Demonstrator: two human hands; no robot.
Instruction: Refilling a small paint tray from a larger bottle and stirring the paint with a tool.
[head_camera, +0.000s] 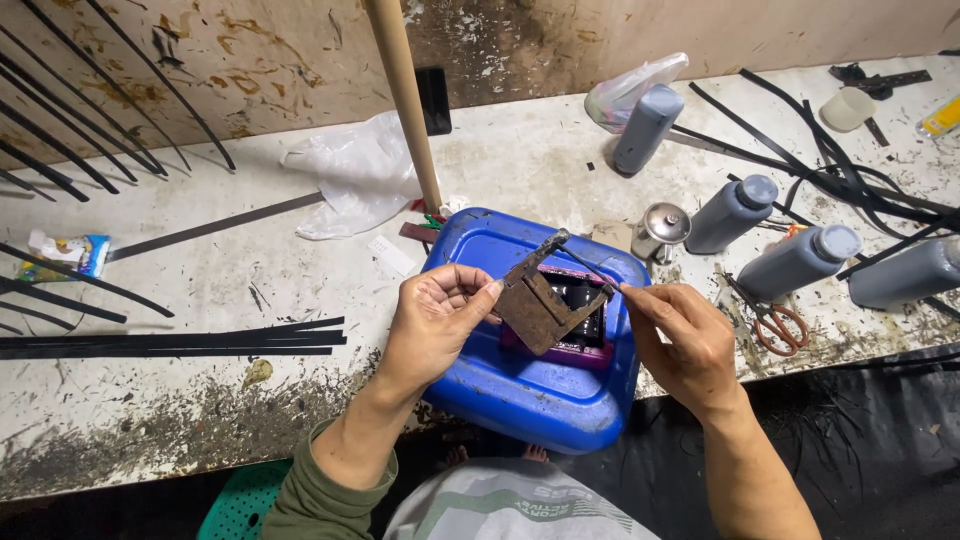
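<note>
A rusty metal jig, flat and brown with a thin arm rising to its upper end, is held up between both hands above a blue can. It is pinched at its near left edge by the left hand, thumb on top and fingers curled beneath. A thin black strip is pinched between thumb and forefinger of the right hand and is laid across the jig's upper right corner. The jig is judged stiff, light and rough with rust, so a sure grip is given by its flat edges; the strip is judged thin and springy, best taken near its end.

Just beyond the hands, a dark opening with a pinkish rim is set in the can's top. To the right of the right hand, scissors with orange handles lie on the stained bench, with grey bottles further right and beyond. Left of the left hand, loose black strips lie flat. A wooden pole stands beyond the can, a white bag beside it.

How the strip meets the jig cannot be made out, what lies inside the opening is hidden, and the can's near side is cut off by the person's shirt
</note>
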